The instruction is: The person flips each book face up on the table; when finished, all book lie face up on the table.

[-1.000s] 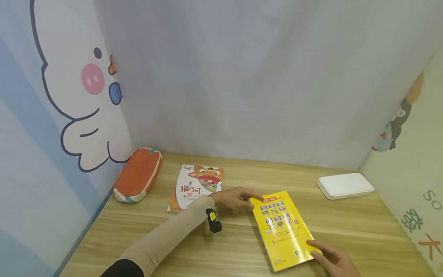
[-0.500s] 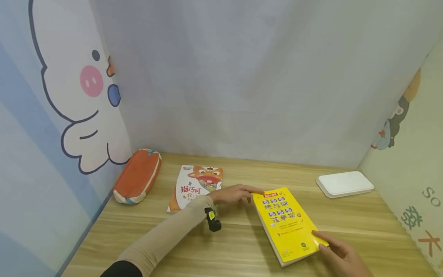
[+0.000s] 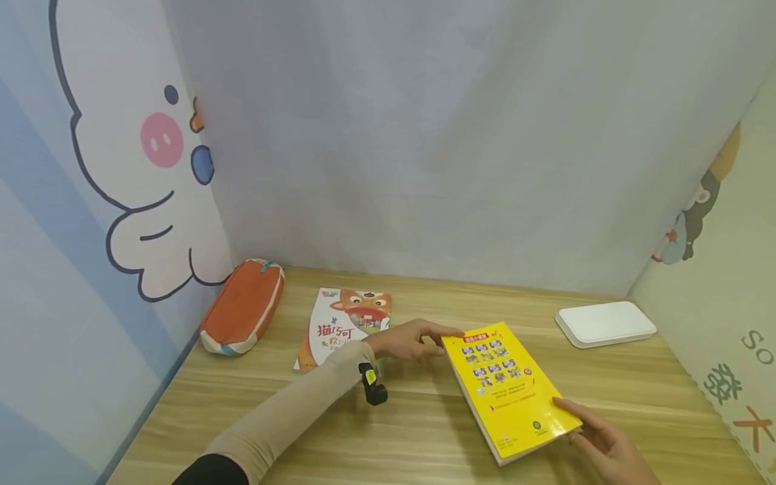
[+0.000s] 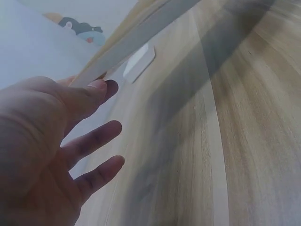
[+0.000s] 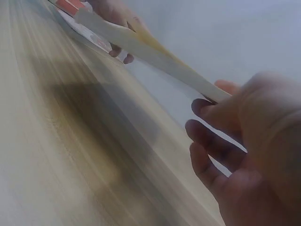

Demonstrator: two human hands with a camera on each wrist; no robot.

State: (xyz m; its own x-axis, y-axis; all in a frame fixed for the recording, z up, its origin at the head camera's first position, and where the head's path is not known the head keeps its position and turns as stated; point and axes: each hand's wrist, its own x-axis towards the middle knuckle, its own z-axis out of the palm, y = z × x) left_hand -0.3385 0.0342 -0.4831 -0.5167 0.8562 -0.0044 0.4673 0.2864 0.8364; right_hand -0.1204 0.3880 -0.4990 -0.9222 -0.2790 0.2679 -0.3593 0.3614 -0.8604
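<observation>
A yellow book [image 3: 515,397], printed with small purple pictures, is held above the table by both hands. My left hand [image 3: 407,340] pinches its far left corner; in the left wrist view the thumb and a finger grip the book's edge [image 4: 136,40] while the other fingers hang free beneath. At the near right corner my right hand [image 3: 609,444] pinches the book, its lower fingers [image 5: 204,165] loosely bent under it. The book's shadow [image 5: 94,127] falls on the wood, apart from the book.
A thin picture book [image 3: 333,330] with a fox-like face lies partly behind the left hand. An orange pencil case [image 3: 242,306] stands at the left wall, and a white rectangular box [image 3: 606,323] at the back right. Curtains border the wooden table [image 3: 388,444].
The yellow book has risen off the table, moving slightly right and away. Both hands have moved with it, the right hand shifting further right.
</observation>
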